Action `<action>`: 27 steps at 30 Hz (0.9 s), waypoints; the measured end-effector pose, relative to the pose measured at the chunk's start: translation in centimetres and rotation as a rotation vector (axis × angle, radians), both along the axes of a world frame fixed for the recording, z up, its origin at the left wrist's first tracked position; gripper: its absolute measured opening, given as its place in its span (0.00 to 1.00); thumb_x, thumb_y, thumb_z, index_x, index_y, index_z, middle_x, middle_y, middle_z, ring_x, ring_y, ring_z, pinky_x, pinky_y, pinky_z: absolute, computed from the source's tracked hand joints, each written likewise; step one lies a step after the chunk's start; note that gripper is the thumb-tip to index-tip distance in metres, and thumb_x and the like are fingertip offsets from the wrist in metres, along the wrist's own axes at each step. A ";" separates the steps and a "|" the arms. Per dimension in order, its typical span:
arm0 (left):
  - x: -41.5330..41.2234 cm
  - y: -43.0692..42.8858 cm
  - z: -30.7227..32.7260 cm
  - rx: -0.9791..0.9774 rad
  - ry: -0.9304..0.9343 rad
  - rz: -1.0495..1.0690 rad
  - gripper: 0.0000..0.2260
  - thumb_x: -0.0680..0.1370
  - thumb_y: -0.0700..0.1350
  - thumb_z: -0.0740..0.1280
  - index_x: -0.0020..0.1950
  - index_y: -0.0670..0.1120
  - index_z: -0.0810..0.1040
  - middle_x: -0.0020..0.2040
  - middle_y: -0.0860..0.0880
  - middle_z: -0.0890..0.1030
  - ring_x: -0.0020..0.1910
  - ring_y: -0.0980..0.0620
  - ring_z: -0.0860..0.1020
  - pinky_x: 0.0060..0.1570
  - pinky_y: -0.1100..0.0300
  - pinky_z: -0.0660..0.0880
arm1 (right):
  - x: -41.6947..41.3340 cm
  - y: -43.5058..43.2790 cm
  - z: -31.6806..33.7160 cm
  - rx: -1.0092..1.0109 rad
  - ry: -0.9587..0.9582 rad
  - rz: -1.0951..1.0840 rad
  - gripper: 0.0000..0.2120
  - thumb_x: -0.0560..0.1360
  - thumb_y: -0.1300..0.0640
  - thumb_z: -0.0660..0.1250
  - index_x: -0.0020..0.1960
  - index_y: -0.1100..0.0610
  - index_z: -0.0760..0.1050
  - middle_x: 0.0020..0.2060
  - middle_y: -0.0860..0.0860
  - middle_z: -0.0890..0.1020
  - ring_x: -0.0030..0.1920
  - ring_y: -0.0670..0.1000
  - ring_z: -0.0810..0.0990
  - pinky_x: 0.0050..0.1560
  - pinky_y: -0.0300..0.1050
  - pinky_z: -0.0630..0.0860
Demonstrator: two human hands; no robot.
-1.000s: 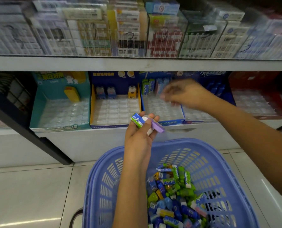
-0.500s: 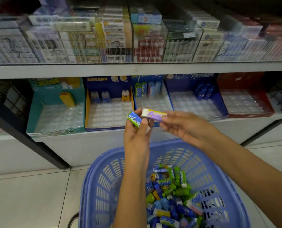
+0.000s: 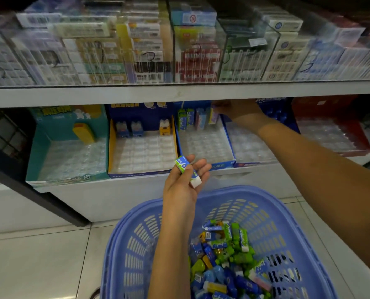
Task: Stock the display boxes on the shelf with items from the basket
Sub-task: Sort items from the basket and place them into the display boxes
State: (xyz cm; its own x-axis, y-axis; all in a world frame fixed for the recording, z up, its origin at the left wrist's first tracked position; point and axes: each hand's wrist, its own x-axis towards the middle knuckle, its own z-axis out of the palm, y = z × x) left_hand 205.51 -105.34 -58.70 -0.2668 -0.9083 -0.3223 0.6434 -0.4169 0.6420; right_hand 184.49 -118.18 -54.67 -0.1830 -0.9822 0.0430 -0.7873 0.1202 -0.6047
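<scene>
My left hand (image 3: 185, 182) is raised above the blue basket (image 3: 136, 244) and holds a green-sleeved eraser (image 3: 187, 170) in its fingers. My right hand (image 3: 238, 108) reaches deep into the blue display box (image 3: 203, 145) on the lower shelf, its fingers on a purple-sleeved eraser (image 3: 212, 115) standing at the end of the back row. Several upright erasers (image 3: 188, 119) stand beside it. The basket holds a heap of mixed green, blue and yellow erasers (image 3: 225, 260).
A teal display box (image 3: 50, 147) with one yellow item, a yellow-sided box (image 3: 141, 152) with three small figures, another blue box (image 3: 251, 145) and a red box (image 3: 331, 130) share the shelf. Clear cases of stock (image 3: 179, 50) fill the shelf above. Tiled floor lies below.
My right hand took the purple-sleeved eraser from my left hand and carried it up to the back row of the blue display box. My left hand kept the green-sleeved one.
</scene>
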 end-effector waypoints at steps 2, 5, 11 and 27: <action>0.1 -0.1 -0.1 0.005 0.000 -0.010 0.08 0.81 0.35 0.57 0.54 0.40 0.76 0.44 0.44 0.85 0.48 0.46 0.84 0.49 0.57 0.81 | -0.5 -0.5 0.2 0.027 0.022 0.031 0.12 0.77 0.52 0.66 0.58 0.54 0.78 0.58 0.52 0.80 0.61 0.54 0.75 0.60 0.40 0.68; 0.0 -0.2 -0.1 0.021 0.009 -0.019 0.08 0.81 0.36 0.57 0.53 0.40 0.77 0.44 0.44 0.85 0.47 0.46 0.84 0.49 0.56 0.81 | -0.8 -1.0 0.6 0.057 -0.026 0.128 0.03 0.76 0.56 0.68 0.50 0.52 0.78 0.48 0.48 0.80 0.57 0.53 0.78 0.57 0.40 0.70; -0.2 -0.5 0.2 0.094 0.043 -0.001 0.13 0.83 0.42 0.55 0.52 0.39 0.78 0.44 0.43 0.84 0.44 0.46 0.84 0.44 0.58 0.82 | -0.9 -1.8 0.8 0.152 0.052 0.199 0.03 0.76 0.60 0.67 0.48 0.55 0.76 0.53 0.57 0.80 0.57 0.58 0.77 0.63 0.51 0.71; 1.4 0.6 0.7 -0.169 -0.406 -0.019 0.10 0.81 0.48 0.61 0.49 0.57 0.82 0.43 0.57 0.80 0.35 0.60 0.73 0.36 0.68 0.71 | 5.9 8.7 0.5 -0.006 -0.167 0.180 0.05 0.73 0.55 0.70 0.49 0.49 0.78 0.42 0.46 0.81 0.38 0.45 0.77 0.41 0.39 0.76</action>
